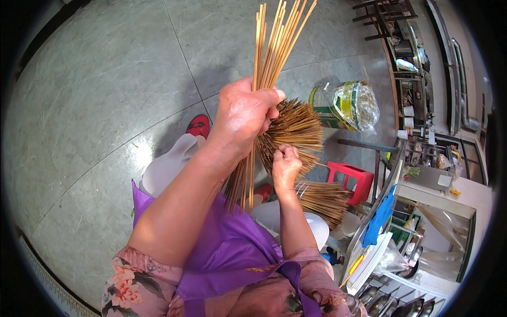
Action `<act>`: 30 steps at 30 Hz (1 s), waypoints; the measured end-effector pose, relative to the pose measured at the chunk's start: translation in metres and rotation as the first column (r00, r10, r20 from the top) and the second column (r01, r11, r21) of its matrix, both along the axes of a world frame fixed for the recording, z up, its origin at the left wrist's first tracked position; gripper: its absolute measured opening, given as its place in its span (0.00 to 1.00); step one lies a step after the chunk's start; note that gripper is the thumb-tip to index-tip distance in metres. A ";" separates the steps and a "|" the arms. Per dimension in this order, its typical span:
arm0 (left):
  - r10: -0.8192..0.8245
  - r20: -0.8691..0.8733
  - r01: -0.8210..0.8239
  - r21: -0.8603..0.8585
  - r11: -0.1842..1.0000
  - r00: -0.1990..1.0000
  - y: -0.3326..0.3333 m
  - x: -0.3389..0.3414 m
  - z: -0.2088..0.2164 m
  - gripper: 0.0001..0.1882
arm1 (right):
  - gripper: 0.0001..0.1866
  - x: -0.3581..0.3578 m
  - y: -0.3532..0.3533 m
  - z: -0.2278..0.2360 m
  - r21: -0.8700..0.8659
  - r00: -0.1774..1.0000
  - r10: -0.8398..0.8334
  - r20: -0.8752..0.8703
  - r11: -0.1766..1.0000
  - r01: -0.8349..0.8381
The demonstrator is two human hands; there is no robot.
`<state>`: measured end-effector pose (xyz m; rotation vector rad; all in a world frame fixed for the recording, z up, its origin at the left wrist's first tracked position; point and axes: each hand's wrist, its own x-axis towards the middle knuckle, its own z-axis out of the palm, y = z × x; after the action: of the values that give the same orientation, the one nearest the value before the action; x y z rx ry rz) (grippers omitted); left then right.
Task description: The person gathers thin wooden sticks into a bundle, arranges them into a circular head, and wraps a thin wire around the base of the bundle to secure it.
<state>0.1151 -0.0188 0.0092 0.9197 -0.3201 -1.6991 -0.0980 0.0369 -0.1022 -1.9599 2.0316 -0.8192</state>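
My left hand (240, 108) is closed round a loose bunch of thin bamboo skewers (277, 45), their pale ends fanning upward and the darker ends hanging below the fist. Just right of it, a thick bundle of brown bamboo skewers (301, 127) spreads out. Against the near side of that bundle, my right hand (287, 165) is closed, its fingers pinched at the skewers; how many it grips is hidden. A further bundle of skewers (325, 203) lies lower right, beyond my right wrist. A purple apron (227, 238) covers my lap.
A green and yellow tin (330, 105) with clear plastic over its end stands beyond the bundles. A red plastic stool (363, 182) is to the right, near a metal-edged table carrying a blue cloth (381, 215). Grey tiled floor (105, 105) stretches left. Kitchen shelves line the far right.
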 end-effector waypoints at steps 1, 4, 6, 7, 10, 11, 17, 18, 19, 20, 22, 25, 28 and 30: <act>0.000 0.001 0.000 0.000 1.000 1.000 0.000 0.000 0.000 0.07 | 0.03 0.000 0.000 0.000 0.007 1.000 -0.004 0.005 1.000 0.004; 0.000 0.004 0.000 0.000 1.000 1.000 0.000 0.001 0.000 0.07 | 0.04 0.001 0.000 0.001 0.030 1.000 -0.016 0.027 0.999 0.015; -0.003 0.005 0.003 -0.002 1.000 1.000 0.000 0.001 -0.001 0.07 | 0.05 0.002 0.000 0.003 0.044 0.998 -0.028 0.048 0.999 0.026; -0.004 0.006 0.004 -0.002 1.000 1.000 0.000 0.001 -0.001 0.07 | 0.05 0.003 0.000 0.004 0.061 0.998 -0.040 0.056 0.997 0.036; -0.005 0.009 0.005 0.004 1.000 1.000 0.001 0.001 0.000 0.08 | 0.06 0.005 0.000 0.007 0.094 0.996 -0.047 0.081 0.995 0.039; -0.004 0.010 0.004 0.007 1.000 1.000 0.001 0.001 0.001 0.08 | 0.07 0.005 0.000 0.007 0.093 0.996 -0.030 0.089 0.995 0.021; -0.011 0.034 0.010 0.017 1.000 0.999 0.000 0.000 0.001 0.08 | 0.10 0.003 -0.002 0.006 0.077 0.992 0.111 0.063 0.990 -0.115; -0.014 0.034 0.014 0.015 1.000 0.999 0.000 -0.001 0.001 0.08 | 0.10 0.003 -0.003 0.006 0.085 0.991 0.124 0.058 0.988 -0.129; -0.017 0.033 0.017 0.013 1.000 0.999 0.000 -0.001 0.001 0.08 | 0.09 0.001 -0.005 0.005 0.090 0.989 0.140 0.037 0.986 -0.143; -0.018 0.034 0.018 0.012 1.000 0.999 0.000 -0.001 0.001 0.08 | 0.09 0.001 -0.006 0.005 0.102 0.987 0.159 0.025 0.982 -0.161; -0.021 0.044 0.020 0.016 1.000 0.999 0.000 -0.001 0.002 0.07 | 0.10 0.002 -0.007 0.006 0.125 0.980 0.199 -0.001 0.972 -0.198; -0.030 0.048 0.028 0.027 0.999 0.998 -0.001 -0.002 0.003 0.07 | 0.10 0.001 -0.010 0.009 0.112 0.958 0.276 -0.073 0.957 -0.267; -0.028 0.047 0.027 0.027 0.999 0.999 -0.001 -0.003 0.002 0.07 | 0.08 0.001 -0.012 0.011 0.131 0.931 0.340 -0.132 0.937 -0.323; -0.028 0.050 0.026 0.027 0.999 0.998 -0.001 -0.003 0.002 0.07 | 0.07 0.000 -0.013 0.010 0.123 0.924 0.349 -0.153 0.935 -0.333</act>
<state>0.1123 -0.0194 0.0115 0.9828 -0.3461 -1.7101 -0.0977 0.0239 -0.0922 -2.3060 1.6960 -0.4796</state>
